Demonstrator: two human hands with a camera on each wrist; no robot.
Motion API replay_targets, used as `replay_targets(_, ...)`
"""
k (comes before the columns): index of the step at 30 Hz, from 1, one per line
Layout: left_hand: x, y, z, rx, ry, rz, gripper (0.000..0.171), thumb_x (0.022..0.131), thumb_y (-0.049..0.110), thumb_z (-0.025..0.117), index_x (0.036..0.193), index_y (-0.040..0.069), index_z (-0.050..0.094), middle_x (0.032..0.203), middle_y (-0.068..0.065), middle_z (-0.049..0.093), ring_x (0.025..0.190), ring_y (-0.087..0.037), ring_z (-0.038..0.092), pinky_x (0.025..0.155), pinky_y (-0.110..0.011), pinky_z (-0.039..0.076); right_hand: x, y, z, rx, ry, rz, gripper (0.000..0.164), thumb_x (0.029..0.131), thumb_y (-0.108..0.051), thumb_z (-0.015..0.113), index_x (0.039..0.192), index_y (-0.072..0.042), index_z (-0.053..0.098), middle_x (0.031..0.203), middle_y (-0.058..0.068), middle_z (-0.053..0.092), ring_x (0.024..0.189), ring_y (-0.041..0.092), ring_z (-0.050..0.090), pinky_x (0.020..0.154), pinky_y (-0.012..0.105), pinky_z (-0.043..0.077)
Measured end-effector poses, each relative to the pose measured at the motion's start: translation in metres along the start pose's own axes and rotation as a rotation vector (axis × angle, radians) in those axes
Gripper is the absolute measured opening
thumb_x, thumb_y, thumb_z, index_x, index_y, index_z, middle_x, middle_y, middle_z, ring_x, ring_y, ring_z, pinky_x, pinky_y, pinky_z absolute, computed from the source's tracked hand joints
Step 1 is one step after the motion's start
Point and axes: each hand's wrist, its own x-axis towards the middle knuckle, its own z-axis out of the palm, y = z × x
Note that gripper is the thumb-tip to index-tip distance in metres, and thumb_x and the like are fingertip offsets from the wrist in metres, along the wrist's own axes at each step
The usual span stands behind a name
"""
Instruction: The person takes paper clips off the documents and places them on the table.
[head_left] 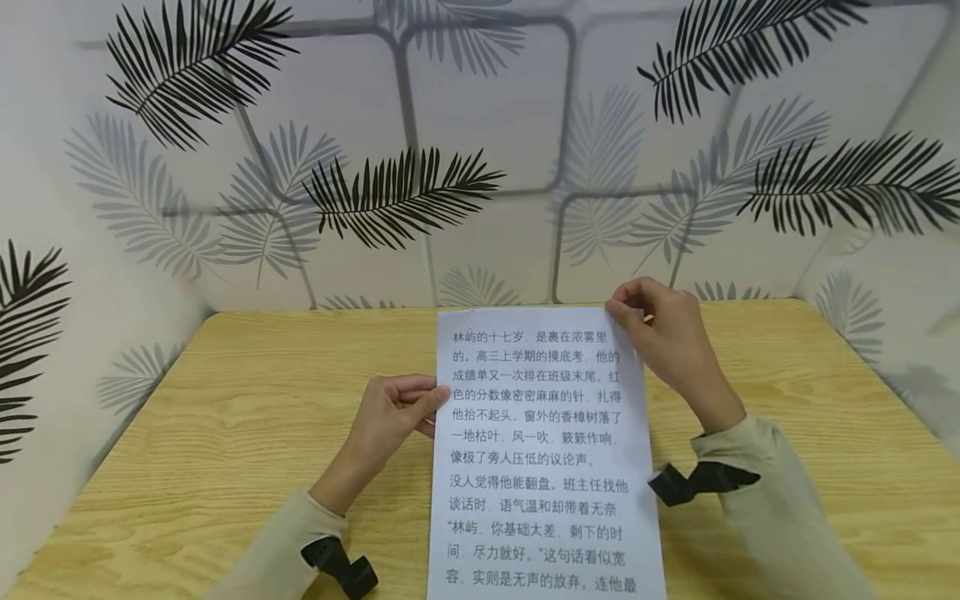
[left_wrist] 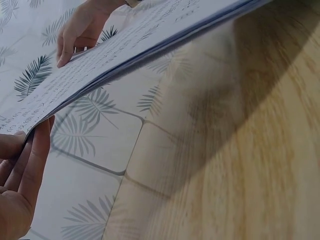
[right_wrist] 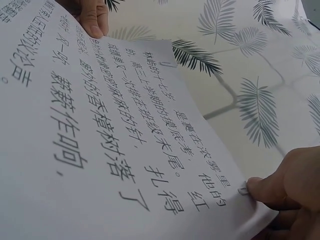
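Note:
A stack of printed paper sheets [head_left: 536, 450], covered in large Chinese text, is held up in front of the table. My left hand [head_left: 393, 412] pinches its left edge, thumb on the printed face and fingers behind. At the top right corner, my right hand [head_left: 663, 329] grips the sheets between thumb and fingers. The right wrist view shows a small paper clip [right_wrist: 243, 190] at that corner, right by the right thumb. Another small clip [right_wrist: 170, 63] sits on the top edge near the other corner. Seen edge-on in the left wrist view, the stack [left_wrist: 150, 55] is several sheets thick.
A wood-grain table [head_left: 247, 417] stretches beneath the hands. Behind it stands a pale wall [head_left: 487, 100] with a leaf and line pattern. Black straps with camera mounts [head_left: 705, 482] ride on both beige sleeves [head_left: 787, 500].

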Motion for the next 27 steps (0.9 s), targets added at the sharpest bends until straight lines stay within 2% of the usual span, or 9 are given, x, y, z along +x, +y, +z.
replay_targets(10, 0.000, -0.001, 0.000, -0.003, -0.029, 0.027, 0.023, 0.091, -0.001, 0.064, 0.106, -0.018, 0.065, 0.093, -0.030, 0.068, 0.071, -0.018, 0.071, 0.061, -0.036, 0.061, -0.003, -0.007, -0.003, -0.041, -0.057, 0.109, 0.013, 0.098, -0.008, 0.056, 0.096, 0.005, 0.058, 0.090, 0.020, 0.062, 0.077, 0.028, 0.053, 0.064, 0.032, 0.043)
replay_targets(16, 0.000, 0.001, -0.001, -0.005, -0.044, -0.029, 0.021, 0.091, 0.000, 0.065, 0.106, -0.015, 0.067, 0.095, -0.024, 0.070, 0.073, -0.021, 0.072, 0.065, -0.038, 0.061, -0.004, -0.010, -0.005, -0.065, -0.064, 0.114, 0.012, 0.098, -0.006, 0.055, 0.093, 0.005, 0.057, 0.088, 0.020, 0.061, 0.074, 0.028, 0.053, 0.064, 0.033, 0.043)
replay_targets(20, 0.000, 0.002, -0.001, -0.022, -0.037, -0.059, 0.022, 0.090, 0.001, 0.066, 0.106, -0.014, 0.067, 0.097, -0.023, 0.070, 0.074, -0.023, 0.072, 0.067, -0.039, 0.061, -0.005, -0.011, -0.005, -0.056, -0.065, 0.113, 0.012, 0.098, -0.005, 0.053, 0.094, 0.005, 0.057, 0.090, 0.021, 0.061, 0.076, 0.029, 0.054, 0.066, 0.034, 0.043)
replay_targets(27, 0.000, -0.001, 0.001, -0.021, 0.023, -0.074, 0.022, 0.089, 0.001, 0.067, 0.105, -0.014, 0.068, 0.093, -0.021, 0.072, 0.071, -0.021, 0.072, 0.066, -0.036, 0.061, -0.006, -0.010, -0.005, -0.032, -0.056, 0.106, 0.014, 0.100, -0.007, 0.052, 0.097, 0.006, 0.056, 0.094, 0.022, 0.061, 0.078, 0.029, 0.052, 0.066, 0.034, 0.041)
